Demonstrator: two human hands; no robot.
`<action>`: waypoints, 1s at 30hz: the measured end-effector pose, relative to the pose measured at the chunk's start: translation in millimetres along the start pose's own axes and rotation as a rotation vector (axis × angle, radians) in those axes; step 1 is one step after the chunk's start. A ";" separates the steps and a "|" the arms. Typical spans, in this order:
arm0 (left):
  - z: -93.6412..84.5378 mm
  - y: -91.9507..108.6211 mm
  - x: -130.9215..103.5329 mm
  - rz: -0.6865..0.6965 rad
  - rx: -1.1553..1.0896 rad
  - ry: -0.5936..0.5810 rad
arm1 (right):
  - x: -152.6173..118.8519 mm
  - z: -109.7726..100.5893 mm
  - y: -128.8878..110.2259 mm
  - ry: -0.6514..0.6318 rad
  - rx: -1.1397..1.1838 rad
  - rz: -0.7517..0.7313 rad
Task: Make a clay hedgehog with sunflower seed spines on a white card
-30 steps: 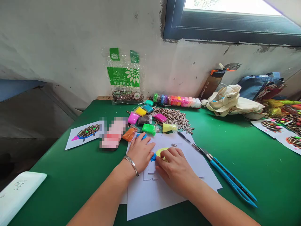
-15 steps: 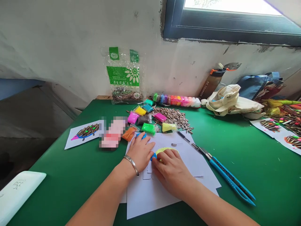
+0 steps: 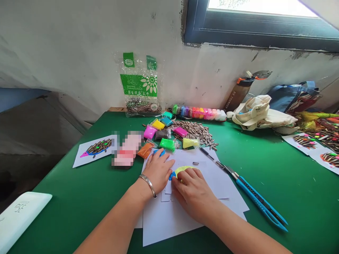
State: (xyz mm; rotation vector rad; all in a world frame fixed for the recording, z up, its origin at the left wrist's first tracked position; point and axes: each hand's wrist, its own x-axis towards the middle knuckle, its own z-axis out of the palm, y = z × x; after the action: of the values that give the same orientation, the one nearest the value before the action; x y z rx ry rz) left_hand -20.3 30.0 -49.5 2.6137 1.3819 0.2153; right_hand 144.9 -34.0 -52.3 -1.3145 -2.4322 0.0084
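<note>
My left hand (image 3: pixel 158 170) lies on the white paper (image 3: pixel 164 225) with its fingers spread, a bracelet on the wrist. Its fingertips are by a blue clay packet (image 3: pixel 159 152). My right hand (image 3: pixel 191 188) is closed, its fingertips pressing at the small blue clay piece (image 3: pixel 172 175) that joins the left end of a yellow clay shape (image 3: pixel 185 168). Part of the yellow shape is hidden under the right fingers. A single seed (image 3: pixel 195 163) rests on the paper just above.
Clay packets (image 3: pixel 167 144) and a seed pile (image 3: pixel 196 132) lie behind the paper. A pen (image 3: pixel 212 157) and blue tweezers (image 3: pixel 261 203) are at right, a hedgehog picture (image 3: pixel 96 150) at left. A seed bag (image 3: pixel 141 88) leans on the wall.
More of the blue clay piece shows between my hands, and my right fingertips have shifted very slightly. My left hand has stayed in place.
</note>
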 end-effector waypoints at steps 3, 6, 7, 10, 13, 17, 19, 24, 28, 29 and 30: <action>-0.6 -0.5 0.5 0.006 -0.005 0.001 | -0.9 -1.9 1.8 0.016 0.012 -0.011; -1.4 -0.3 0.6 0.005 -0.003 -0.003 | -0.6 -3.1 3.1 0.029 0.026 -0.011; -1.5 0.0 0.6 0.003 -0.003 -0.002 | -0.2 -2.9 3.0 0.028 0.023 -0.008; -1.4 0.5 0.3 -0.002 -0.001 0.002 | 1.9 -1.1 1.1 0.010 0.001 -0.014; -0.9 0.7 0.0 0.001 0.008 0.001 | 3.1 -0.3 -1.4 -0.013 -0.016 -0.024; -0.5 0.5 0.1 0.004 0.009 0.003 | 2.5 -1.0 -1.0 -0.004 0.000 -0.013; -0.1 0.4 0.1 0.009 0.010 0.005 | 2.5 -0.9 0.7 -0.004 0.007 0.004; 1.8 -0.7 0.1 0.010 0.011 0.015 | 5.2 0.7 3.7 -0.057 -0.006 0.045; 2.6 -1.6 0.3 0.011 -0.006 0.018 | 5.7 1.1 3.2 -0.047 -0.002 0.051; 2.7 -1.7 0.4 0.011 -0.009 0.016 | 5.4 1.1 2.9 -0.033 0.001 0.051; 2.7 -1.8 0.5 0.011 -0.009 0.013 | 5.1 1.2 2.7 -0.022 0.004 0.049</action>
State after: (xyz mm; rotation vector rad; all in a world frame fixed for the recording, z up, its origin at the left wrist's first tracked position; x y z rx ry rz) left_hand -20.9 31.2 -52.5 2.6181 1.3673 0.2399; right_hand 144.1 -28.1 -52.3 -1.3793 -2.4161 0.0402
